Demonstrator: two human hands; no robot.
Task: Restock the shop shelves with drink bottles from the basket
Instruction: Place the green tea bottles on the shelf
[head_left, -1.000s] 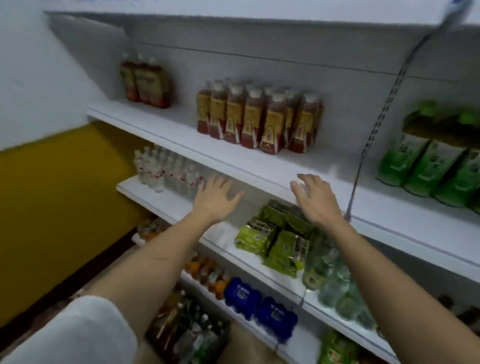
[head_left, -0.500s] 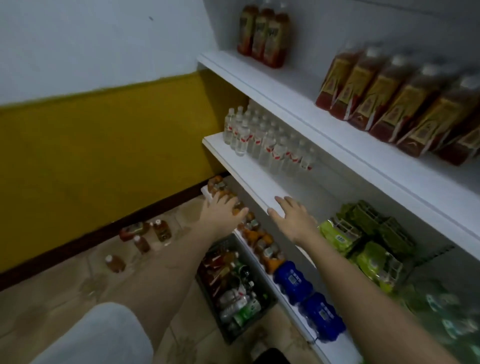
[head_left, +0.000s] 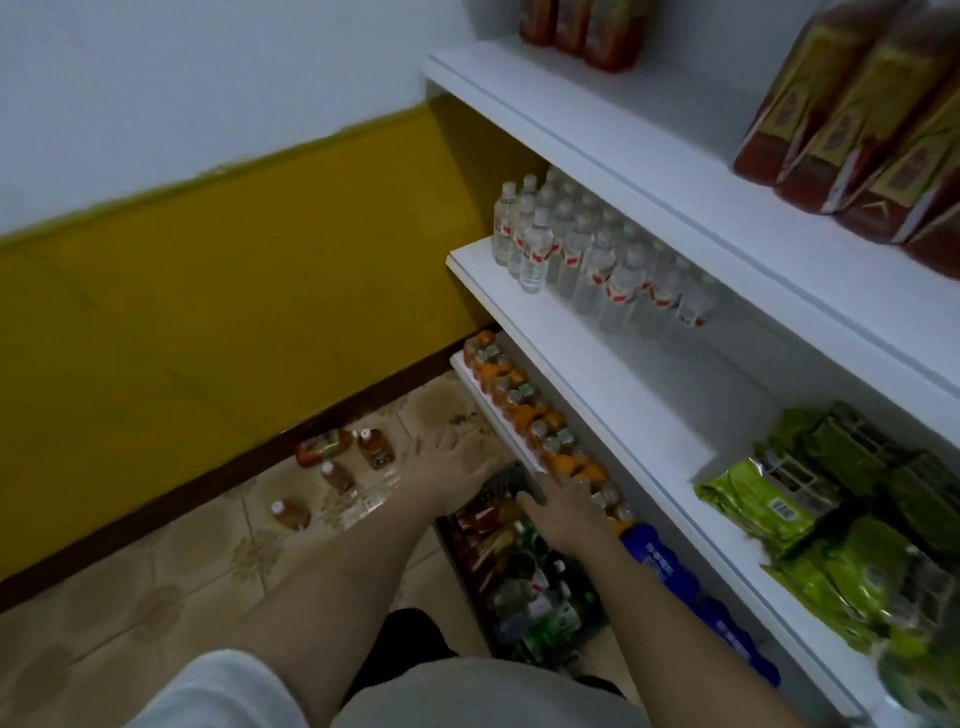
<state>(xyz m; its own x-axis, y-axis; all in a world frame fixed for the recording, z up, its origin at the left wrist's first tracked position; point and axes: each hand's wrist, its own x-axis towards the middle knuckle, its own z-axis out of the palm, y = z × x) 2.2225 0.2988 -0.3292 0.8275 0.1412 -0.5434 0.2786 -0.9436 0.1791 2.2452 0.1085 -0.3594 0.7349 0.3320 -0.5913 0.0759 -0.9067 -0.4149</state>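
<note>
Beside white shelves (head_left: 613, 364), both hands (head_left: 457, 470) hover over the basket (head_left: 511, 480).

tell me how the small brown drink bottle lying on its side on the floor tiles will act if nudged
The small brown drink bottle looks round and lies flat, so it would probably roll across the smooth floor tiles. It appears full, so likely stiff and fairly heavy for its size.

White shelves (head_left: 597, 358), mustard-yellow wall band (head_left: 234, 291), beige floral-patterned floor tiles (head_left: 171, 577), green packets (head_left: 769, 499).
</note>
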